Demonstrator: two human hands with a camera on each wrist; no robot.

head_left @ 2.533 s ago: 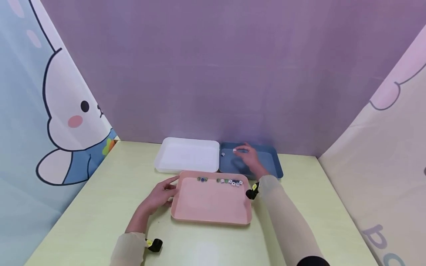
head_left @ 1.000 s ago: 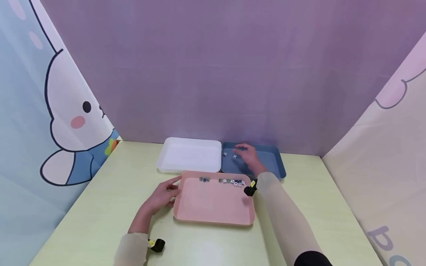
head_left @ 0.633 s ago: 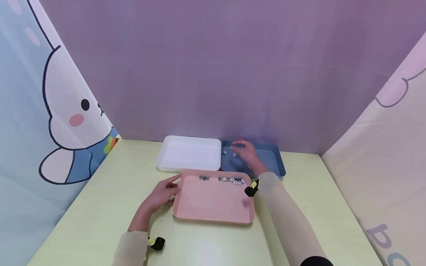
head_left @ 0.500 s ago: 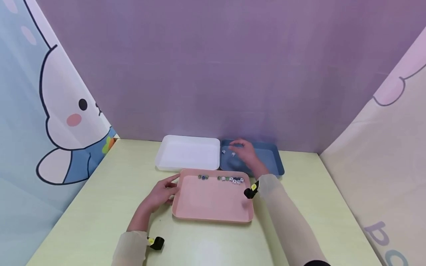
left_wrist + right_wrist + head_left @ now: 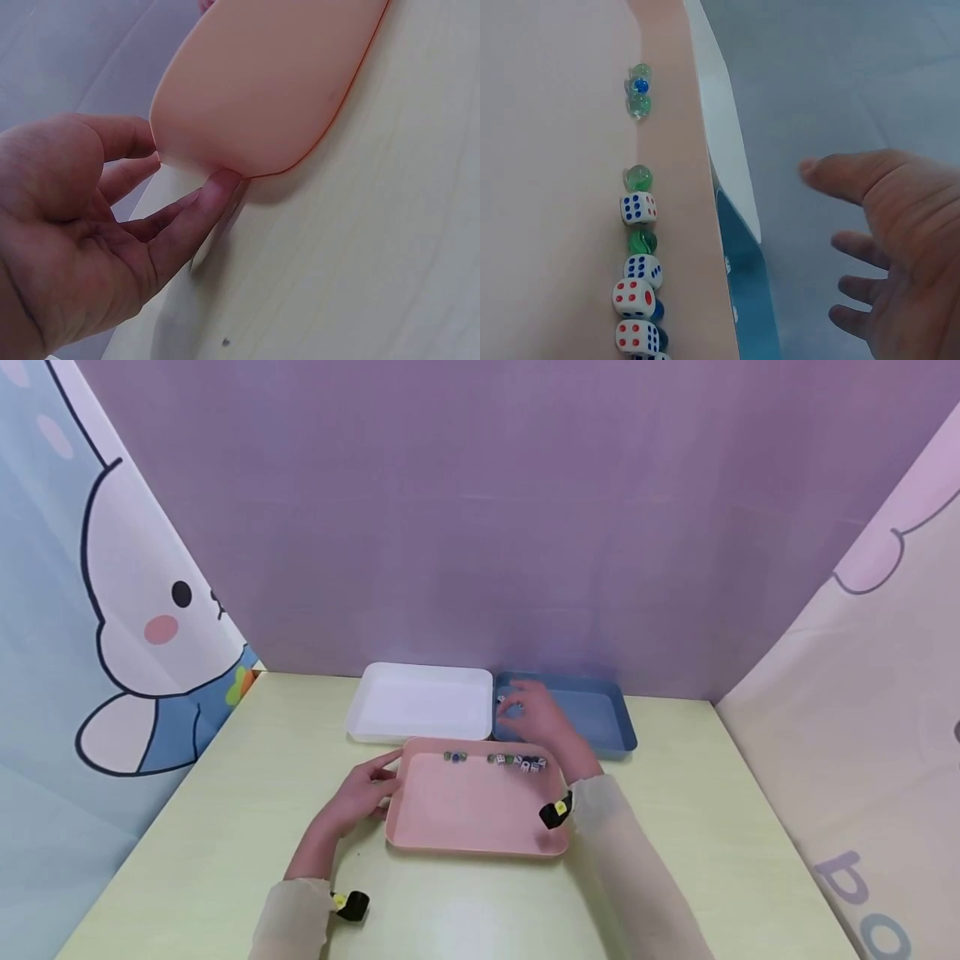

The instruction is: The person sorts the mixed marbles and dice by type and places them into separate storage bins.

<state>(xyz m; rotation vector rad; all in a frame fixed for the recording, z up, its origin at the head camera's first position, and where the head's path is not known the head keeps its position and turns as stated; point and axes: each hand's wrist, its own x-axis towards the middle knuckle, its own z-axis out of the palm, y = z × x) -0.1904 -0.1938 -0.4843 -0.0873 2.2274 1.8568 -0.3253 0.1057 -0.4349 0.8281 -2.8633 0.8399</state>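
In the head view my left hand (image 5: pixel 365 795) holds the left side of a pink tray (image 5: pixel 465 818). The left wrist view shows the thumb and a finger on the tray's edge (image 5: pixel 255 97). Glass marbles (image 5: pixel 455 757) and white dice (image 5: pixel 533 765) line the tray's far side. My right hand (image 5: pixel 542 718) reaches past that side, over the left part of a blue tray (image 5: pixel 596 710). Two dice in the blue tray, one a small white die (image 5: pixel 502 699), show near its fingers. Nothing appears held by the right hand (image 5: pixel 915 247) in the right wrist view.
A white tray (image 5: pixel 423 702) stands left of the blue one, both behind the pink tray on a pale table (image 5: pixel 697 827). A purple backdrop (image 5: pixel 480 527) rises behind them. Printed cloths hang at both sides.
A die that the right hand held 2.5 seconds ago now lies in the blue tray. The right hand has since shifted left and toward the pink tray. The left hand stays on the pink tray.
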